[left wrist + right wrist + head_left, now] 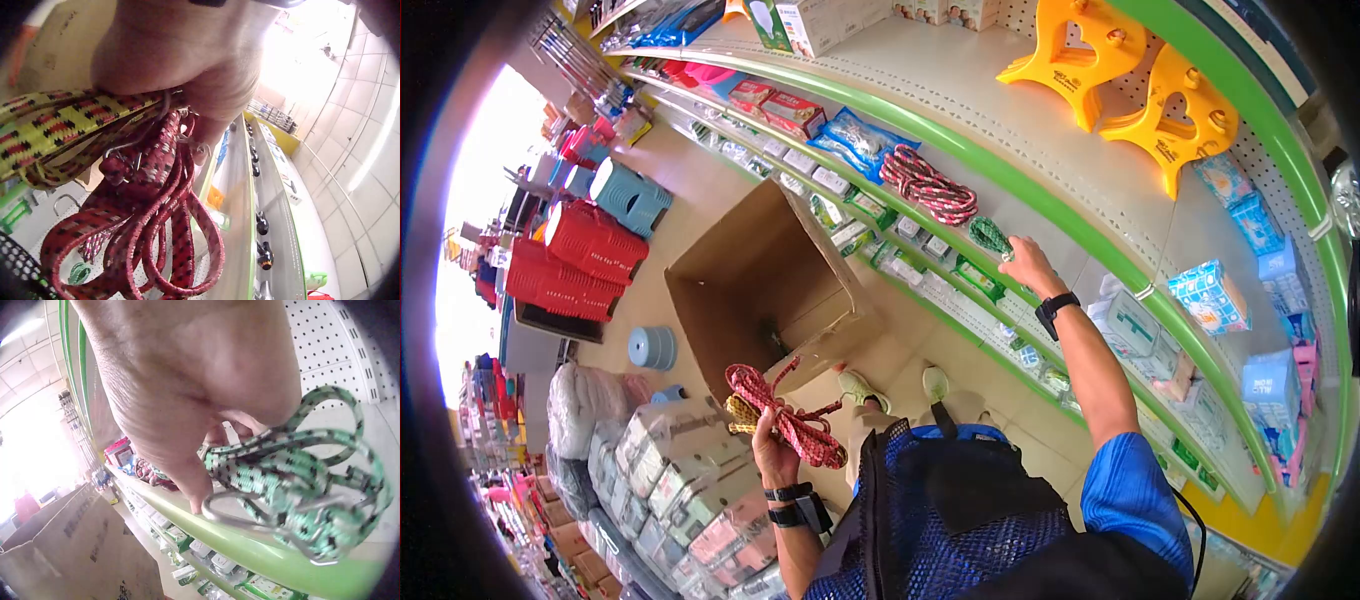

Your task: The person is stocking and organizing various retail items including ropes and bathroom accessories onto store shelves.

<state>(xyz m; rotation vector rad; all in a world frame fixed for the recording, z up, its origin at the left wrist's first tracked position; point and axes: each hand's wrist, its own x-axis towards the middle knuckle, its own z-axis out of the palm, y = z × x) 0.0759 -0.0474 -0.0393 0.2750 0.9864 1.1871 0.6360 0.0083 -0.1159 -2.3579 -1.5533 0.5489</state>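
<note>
My left hand is held low by my waist and grips a bunch of bungee cords: red ones and a yellow one. In the left wrist view the red cords hang in loops below the fist, and the yellow cord runs off to the left. My right hand reaches up to the white shelf and pinches a coiled green bungee cord. Seen from the right wrist, the green cord and its metal hook sit at the shelf's green edge. More red cords lie on the shelf to the left.
An open cardboard box stands on the floor below the shelf, close to my feet. Yellow stools sit at the shelf's back. Boxed goods fill the lower shelves. Red baskets, blue stools and wrapped packs crowd the aisle's left side.
</note>
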